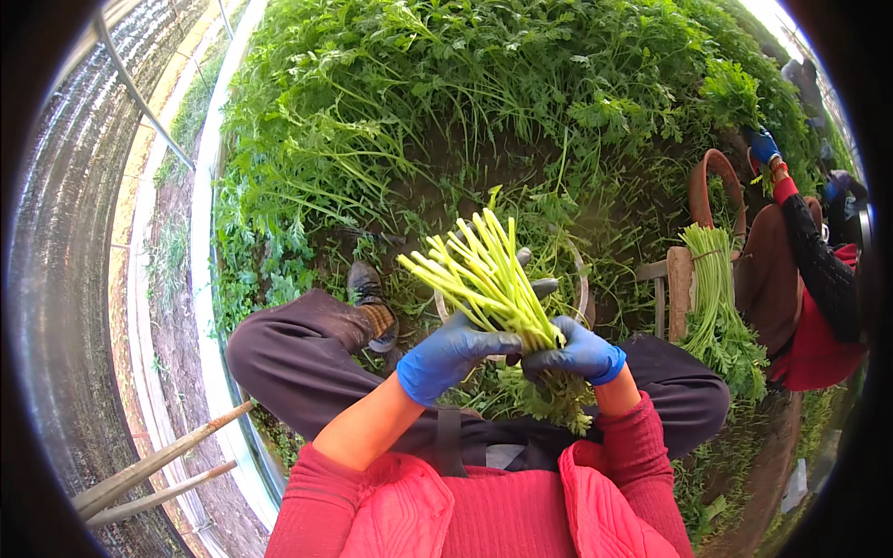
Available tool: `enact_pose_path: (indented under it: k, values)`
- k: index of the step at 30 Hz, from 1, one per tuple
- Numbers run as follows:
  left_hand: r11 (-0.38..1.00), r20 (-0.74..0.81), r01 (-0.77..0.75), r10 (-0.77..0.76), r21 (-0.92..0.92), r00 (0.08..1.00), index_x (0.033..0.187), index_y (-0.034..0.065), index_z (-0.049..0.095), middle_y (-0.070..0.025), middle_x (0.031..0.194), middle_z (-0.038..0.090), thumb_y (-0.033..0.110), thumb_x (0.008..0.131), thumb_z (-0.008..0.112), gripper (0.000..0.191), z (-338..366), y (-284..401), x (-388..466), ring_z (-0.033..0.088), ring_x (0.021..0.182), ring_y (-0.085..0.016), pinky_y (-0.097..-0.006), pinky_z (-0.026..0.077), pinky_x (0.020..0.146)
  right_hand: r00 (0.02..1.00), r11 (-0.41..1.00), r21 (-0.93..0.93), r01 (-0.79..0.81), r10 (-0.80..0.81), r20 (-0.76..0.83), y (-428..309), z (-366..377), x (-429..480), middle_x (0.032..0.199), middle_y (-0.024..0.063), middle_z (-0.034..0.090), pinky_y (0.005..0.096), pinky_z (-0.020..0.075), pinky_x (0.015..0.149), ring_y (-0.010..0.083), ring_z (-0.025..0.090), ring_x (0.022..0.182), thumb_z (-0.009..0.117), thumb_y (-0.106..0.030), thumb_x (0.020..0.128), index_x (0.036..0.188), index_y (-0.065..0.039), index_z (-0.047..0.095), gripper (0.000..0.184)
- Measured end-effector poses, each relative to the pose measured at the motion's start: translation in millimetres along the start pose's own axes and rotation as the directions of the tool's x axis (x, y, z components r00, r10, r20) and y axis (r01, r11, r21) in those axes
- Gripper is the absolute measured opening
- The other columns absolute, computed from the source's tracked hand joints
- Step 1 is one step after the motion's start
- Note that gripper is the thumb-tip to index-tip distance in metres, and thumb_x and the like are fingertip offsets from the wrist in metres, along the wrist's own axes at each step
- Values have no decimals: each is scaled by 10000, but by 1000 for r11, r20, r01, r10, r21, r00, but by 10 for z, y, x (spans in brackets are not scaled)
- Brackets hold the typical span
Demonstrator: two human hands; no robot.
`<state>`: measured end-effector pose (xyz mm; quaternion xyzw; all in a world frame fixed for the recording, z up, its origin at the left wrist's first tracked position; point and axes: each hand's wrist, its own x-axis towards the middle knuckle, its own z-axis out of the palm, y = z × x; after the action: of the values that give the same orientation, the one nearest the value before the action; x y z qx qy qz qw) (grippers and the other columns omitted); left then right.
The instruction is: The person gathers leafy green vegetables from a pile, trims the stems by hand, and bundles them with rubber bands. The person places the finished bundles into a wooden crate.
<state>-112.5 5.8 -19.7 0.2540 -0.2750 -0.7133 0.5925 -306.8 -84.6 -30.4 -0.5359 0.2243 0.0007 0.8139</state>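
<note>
A bunch of cut leafy greens (499, 279), which look like garland chrysanthemum, is held in front of my lap. Its pale green stem ends fan up and away from me, and its leaves (558, 401) hang down towards my lap. My left hand (460, 356), in a blue glove, grips the stems from the left with its thumb on the near side. Grey fingertips show beyond the stems. My right hand (575, 352), gloved alike, pinches the bunch from the right, just above the leaves. Part of its fingers is hidden.
Uncut greens (446, 77) stand ahead. A pale round rim (581, 279) lies behind the bunch. At right are a tied bundle (711, 279), a wooden board (680, 289) and a brown hoop (718, 181). A co-worker's gloved hand (764, 144) holds greens. Poles (167, 453) jut in lower left.
</note>
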Motion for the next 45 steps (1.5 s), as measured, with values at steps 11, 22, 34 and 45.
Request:
enact_pose_path:
  k: [11,22,34,45]
  values:
    - [975,80,-101,86,197,993,1537,77,166,-194,1502,365,352,758,802,1043,395,691,240,484,1299,-313,-445,418,1069,957,972,219,86,-142,252,-222,207,126,1061,113,691,284,532,707,125,635,820,712,-166,884,1268,-29,557,436]
    - [974,312,228,-213,-13,926,1525,88,194,-189,1263,574,245,889,684,818,314,603,338,628,970,-230,-325,526,783,949,963,160,215,-245,200,-109,418,268,948,220,705,279,526,613,214,667,697,668,-246,909,1105,35,621,345]
    - [959,1,182,-187,219,982,1161,-9,611,-29,892,647,143,901,682,309,369,617,347,591,768,-87,-208,474,675,341,70,-995,-73,-936,-91,-1238,340,-456,1065,122,650,334,520,789,244,645,926,706,-35,782,1169,-27,637,394]
    - [942,-15,239,-243,235,970,1132,6,593,-119,907,686,139,884,674,293,280,513,330,590,674,-115,-234,492,613,669,-585,-766,-267,-685,290,-1304,267,-224,950,136,596,430,495,802,297,628,889,630,-139,726,922,-6,615,237]
